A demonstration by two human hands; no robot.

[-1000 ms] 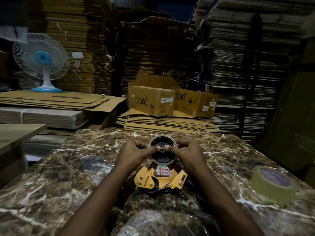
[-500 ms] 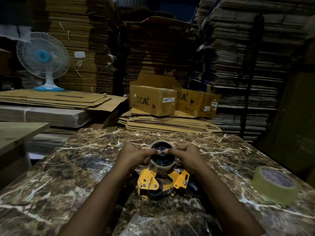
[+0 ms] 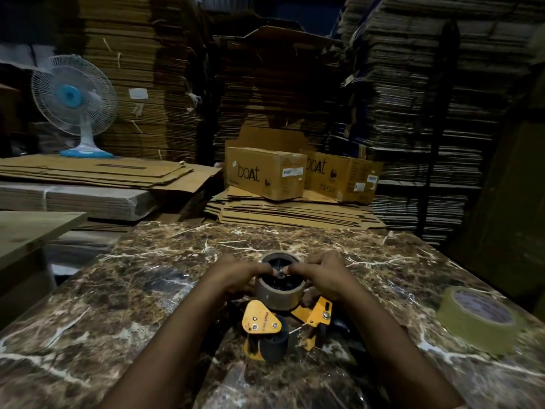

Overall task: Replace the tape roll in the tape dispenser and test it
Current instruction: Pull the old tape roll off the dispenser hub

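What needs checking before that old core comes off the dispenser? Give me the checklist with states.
1. Left hand gripping the old core: ok.
2. Right hand gripping it on the other side: ok.
3. Tape dispenser resting on the marble table: ok.
4. New tape roll within reach on the right: ok.
5. Core free of the black hub: cannot tell.
6. Cutting blade clear of fingers: cannot tell.

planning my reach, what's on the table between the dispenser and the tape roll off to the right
Nothing in the head view: only bare marble table lies between the yellow dispenser and the spare roll.
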